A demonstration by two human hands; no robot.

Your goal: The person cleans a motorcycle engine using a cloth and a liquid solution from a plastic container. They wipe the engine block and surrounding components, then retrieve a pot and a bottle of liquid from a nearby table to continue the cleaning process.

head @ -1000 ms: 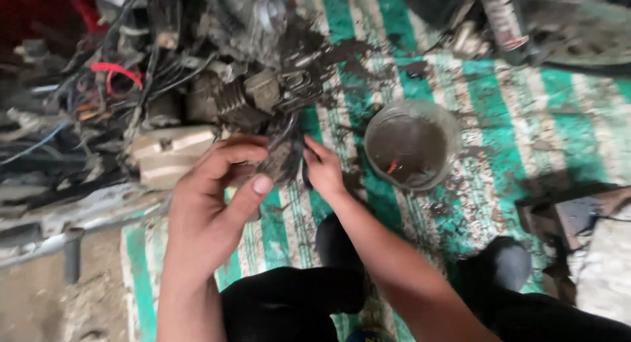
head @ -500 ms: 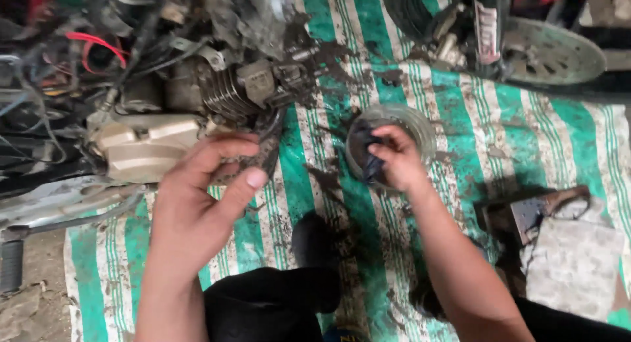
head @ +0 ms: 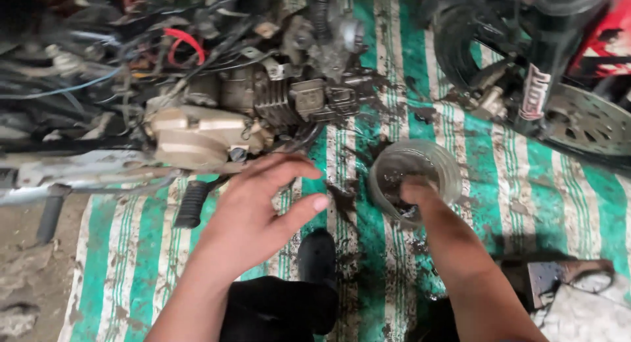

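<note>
- Two bare hands work low over a green-and-white striped mat (head: 499, 184) smeared with dark grime.
- The right hand (head: 415, 196) is plunged into a clear plastic container (head: 447, 168) that stands on the mat; its fingers are hidden inside among dark residue, so I cannot tell whether they grip anything.
- The left hand (head: 256, 214) hovers empty, fingers spread wide and loosely curled, just in front of the engine (head: 276, 102).
- The engine, with its ribbed cylinder and a tan side cover (head: 190, 135), lies at the mat's far edge amid tangled wires, including a red wire (head: 181, 43).
- A black rubber footpeg (head: 192, 204) lies just left of the left hand.
- A brake disc (head: 588, 122) and wheel sit at the upper right, well apart from both hands.
- The person's black shoe (head: 317, 256) rests on the mat between the forearms.
</note>
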